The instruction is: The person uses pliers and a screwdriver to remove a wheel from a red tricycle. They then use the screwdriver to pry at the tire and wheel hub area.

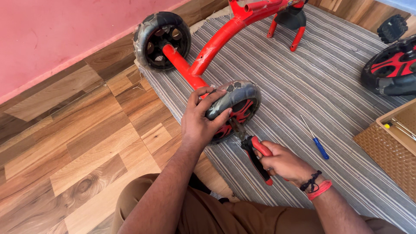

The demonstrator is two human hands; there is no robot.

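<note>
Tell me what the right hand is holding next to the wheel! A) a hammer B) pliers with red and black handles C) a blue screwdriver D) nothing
B: the right hand grips pliers with red and black handles, their tip at the hub of the wheel that the left hand steadies; the blue screwdriver lies untouched on the striped mat.

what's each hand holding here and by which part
Left hand grips the near wheel over its tyre. Right hand holds pliers by the red-and-black handles.
</note>
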